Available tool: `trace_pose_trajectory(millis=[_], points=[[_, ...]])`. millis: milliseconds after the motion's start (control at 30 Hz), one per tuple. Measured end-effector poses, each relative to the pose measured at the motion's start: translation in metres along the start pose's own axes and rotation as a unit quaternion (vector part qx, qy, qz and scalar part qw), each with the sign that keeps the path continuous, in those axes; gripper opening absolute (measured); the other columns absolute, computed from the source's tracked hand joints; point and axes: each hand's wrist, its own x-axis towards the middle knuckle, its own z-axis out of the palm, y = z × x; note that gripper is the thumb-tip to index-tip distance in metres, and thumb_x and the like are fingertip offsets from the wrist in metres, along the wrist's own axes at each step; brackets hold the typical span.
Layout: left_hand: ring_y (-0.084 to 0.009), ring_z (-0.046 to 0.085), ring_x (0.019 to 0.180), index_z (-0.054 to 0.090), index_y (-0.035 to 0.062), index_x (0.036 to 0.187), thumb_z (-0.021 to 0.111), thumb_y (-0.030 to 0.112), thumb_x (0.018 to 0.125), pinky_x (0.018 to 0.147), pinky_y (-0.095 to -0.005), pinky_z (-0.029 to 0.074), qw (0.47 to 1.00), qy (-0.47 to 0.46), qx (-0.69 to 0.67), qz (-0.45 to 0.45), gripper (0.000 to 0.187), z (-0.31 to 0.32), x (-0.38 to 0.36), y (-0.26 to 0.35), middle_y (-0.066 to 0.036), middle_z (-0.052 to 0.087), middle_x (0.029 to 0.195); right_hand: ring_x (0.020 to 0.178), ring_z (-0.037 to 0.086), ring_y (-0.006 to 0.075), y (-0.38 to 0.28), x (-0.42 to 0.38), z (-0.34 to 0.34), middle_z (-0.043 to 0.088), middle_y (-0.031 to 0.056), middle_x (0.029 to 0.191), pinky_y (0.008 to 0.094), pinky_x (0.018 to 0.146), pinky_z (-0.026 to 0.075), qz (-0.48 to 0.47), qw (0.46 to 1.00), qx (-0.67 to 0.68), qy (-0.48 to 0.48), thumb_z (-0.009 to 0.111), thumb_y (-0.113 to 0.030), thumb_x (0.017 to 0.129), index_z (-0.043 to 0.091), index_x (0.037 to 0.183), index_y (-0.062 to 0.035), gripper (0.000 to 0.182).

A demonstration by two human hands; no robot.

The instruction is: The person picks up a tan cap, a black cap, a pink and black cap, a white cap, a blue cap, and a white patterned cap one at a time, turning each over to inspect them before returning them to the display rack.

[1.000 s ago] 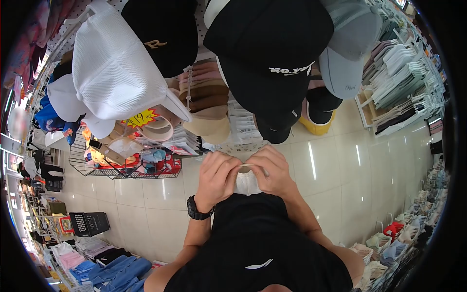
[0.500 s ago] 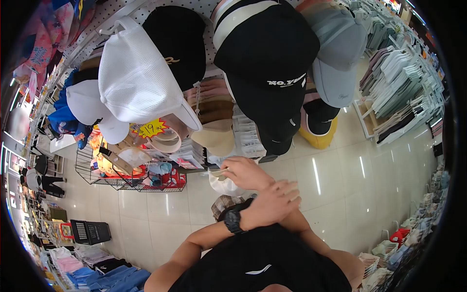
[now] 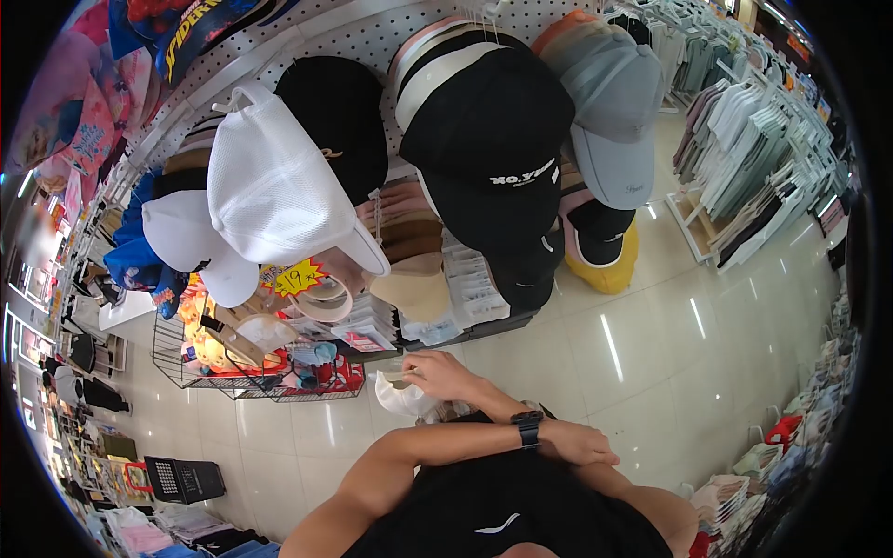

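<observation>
My arms are crossed in front of my black shirt. My right hand [image 3: 438, 375], out toward the left, pinches the edge of a white cap [image 3: 402, 398] low beside the hat display; part of the cap is hidden by my fingers. My left hand [image 3: 579, 443], with a black watch [image 3: 527, 429] on its wrist, lies across my right arm near the elbow, its fingers curled over it. Above my hands hang a white mesh cap [image 3: 274, 181], black caps [image 3: 493, 139] with white lettering, and a grey-blue cap [image 3: 614, 139].
A wire basket [image 3: 233, 386] of soft goods stands at the left, below a yellow price tag [image 3: 296, 277]. Packaged items [image 3: 474, 279] and a beige hat [image 3: 409, 284] fill the rack. A black shopping basket [image 3: 186, 481] sits on the tiled floor [image 3: 642, 372]. Clothes racks [image 3: 753, 167] stand at right.
My right hand has moved down and a little left with the white cap. My left hand has slid down and right along my right arm. The view has tilted, so the hats sit lower.
</observation>
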Motion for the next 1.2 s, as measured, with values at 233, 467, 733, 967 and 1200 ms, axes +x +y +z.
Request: trace_pose_trajectory(millis=[233, 467, 733, 967, 1200], points=[[-0.0206, 0.06, 0.095, 0.066, -0.0125, 0.113, 0.034, 0.05, 0.113, 0.092, -0.0362, 0.049, 0.961, -0.147, -0.233, 0.039, 0.07, 0.01, 0.027, 0.036, -0.015, 0.071, 0.1, 0.1, 0.068, 0.0395, 0.012, 0.005, -0.007, 0.072, 0.0186, 0.104, 0.0448, 0.087, 0.053, 0.044, 0.998, 0.041, 0.028, 0.071, -0.021, 0.092, 0.067, 0.103, -0.0017, 0.023], [-0.0285, 0.063, 0.108, 0.066, -0.0111, 0.121, 0.035, 0.051, 0.111, 0.1, -0.0389, 0.047, 0.962, -0.2, -0.187, -0.001, 0.07, 0.008, 0.033, 0.018, -0.021, 0.071, 0.117, 0.099, 0.069, 0.0385, 0.012, 0.009, -0.005, 0.072, 0.0191, 0.103, 0.0444, 0.087, 0.053, 0.034, 0.997, 0.056, 0.033, 0.071, -0.02, 0.092, 0.067, 0.102, -0.0011, 0.022], [-0.0505, 0.059, 0.116, 0.066, -0.0106, 0.119, 0.03, 0.049, 0.107, 0.103, -0.0521, 0.045, 0.979, -0.128, 0.047, -0.149, 0.071, -0.012, 0.007, 0.043, -0.035, 0.065, 0.123, 0.099, 0.069, 0.0403, 0.001, 0.014, -0.004, 0.073, 0.0198, 0.103, 0.0466, 0.086, 0.053, 0.038, 0.996, 0.075, 0.024, 0.07, -0.021, 0.091, 0.066, 0.103, -0.0018, 0.023], [-0.0519, 0.059, 0.094, 0.064, -0.0091, 0.088, 0.034, 0.038, 0.108, 0.086, -0.0535, 0.048, 0.999, -0.012, 0.032, -0.005, 0.059, 0.02, 0.012, 0.016, -0.033, 0.066, 0.095, 0.09, 0.071, 0.031, 0.007, 0.009, 0.003, 0.073, 0.0184, 0.097, 0.0391, 0.082, 0.053, 0.037, 0.986, 0.161, 0.038, 0.074, -0.018, 0.09, 0.068, 0.105, 0.0005, 0.024], [-0.052, 0.053, 0.085, 0.059, -0.0101, 0.082, 0.036, 0.032, 0.108, 0.082, -0.0533, 0.044, 0.999, 0.013, -0.038, 0.017, 0.055, 0.033, 0.014, 0.0, -0.035, 0.06, 0.085, 0.09, 0.063, 0.0092, 0.026, 0.009, -0.016, 0.071, 0.0032, 0.098, 0.0277, 0.08, 0.051, 0.054, 0.943, 0.326, 0.024, 0.073, -0.017, 0.097, 0.068, 0.105, -0.0019, 0.017]])
